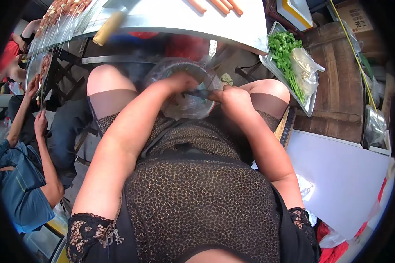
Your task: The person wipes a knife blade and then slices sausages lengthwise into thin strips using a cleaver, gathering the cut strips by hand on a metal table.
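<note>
Between my knees stands a bowl lined with clear plastic [186, 107]; some green bits show inside, but its contents are unclear. My left hand [181, 82] is over its upper part, slightly blurred, fingers curled round something too small to make out. At the bowl's right rim my right hand [235, 98] is closed on a dark, narrow tool [199, 93], possibly a knife or scissors. The tool points left, its tip just below my left hand.
Ahead is a white table [162, 19] with sausages [219, 5], skewered meat [59, 17] and a blurred wooden rod [107, 30]. Right: a metal tray [309, 109] of green herbs [285, 52], and a white board [338, 175]. At left, a co-worker's hands [40, 122] hold a skewer.
</note>
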